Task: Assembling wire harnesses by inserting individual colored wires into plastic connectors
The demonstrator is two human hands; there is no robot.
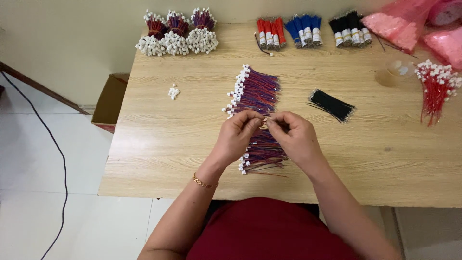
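My left hand (pixel 237 136) and my right hand (pixel 294 137) meet above the middle of a wooden table (pixel 159 144). Their fingertips pinch a small thin piece between them, too small to identify. Under the hands lies a long row of red-and-blue wire leads (pixel 256 91) with white connectors along its left side. The row's lower end (pixel 260 156) shows between my wrists. A gold bracelet (pixel 201 181) sits on my left wrist.
Three bound bundles of connector wires (pixel 176 33) stand at the back left. Red (pixel 270 32), blue (pixel 303 30) and black (pixel 350 28) wire bundles line the back. Loose black wires (pixel 331 105), red leads (pixel 434 86), pink bags (pixel 404 21), a cardboard box (pixel 109 101).
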